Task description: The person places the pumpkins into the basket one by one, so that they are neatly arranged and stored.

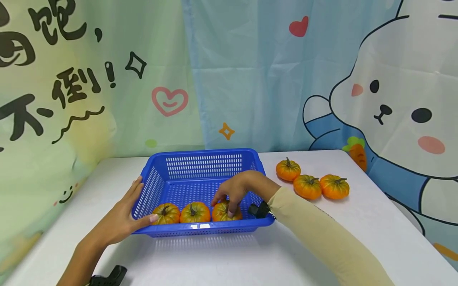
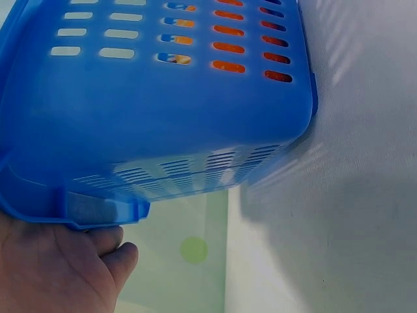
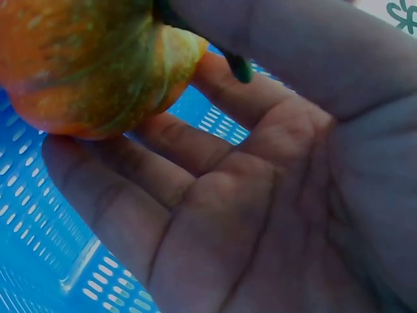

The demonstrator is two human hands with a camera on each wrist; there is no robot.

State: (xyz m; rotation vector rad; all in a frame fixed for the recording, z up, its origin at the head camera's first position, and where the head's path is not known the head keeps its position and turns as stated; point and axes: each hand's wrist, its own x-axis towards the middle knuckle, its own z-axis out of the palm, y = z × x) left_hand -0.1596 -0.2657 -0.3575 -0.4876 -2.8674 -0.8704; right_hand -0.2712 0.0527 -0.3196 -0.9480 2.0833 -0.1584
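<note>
A blue plastic basket point(image 1: 200, 227) with slotted walls stands on the table. Along its near side sit two small orange-green pumpkins point(image 1: 166, 213), and a third pumpkin point(image 1: 221, 211) is in my right hand point(image 1: 237, 190), to their right. Fingers and thumb curl round this third one, its short stem beside the thumb in the right wrist view. At the basket's left end, my left hand point(image 1: 125, 216) grips the rim, thumb over the near left corner. Fingertips point(image 2: 120, 261) show under the rim in the left wrist view.
On the white table point(image 1: 297, 246), right of the basket, three more small pumpkins point(image 1: 307, 186) lie close together. A printed curtain point(image 1: 247, 79) hangs behind the table. Black wrist cameras point(image 1: 109, 277) are strapped to both wrists.
</note>
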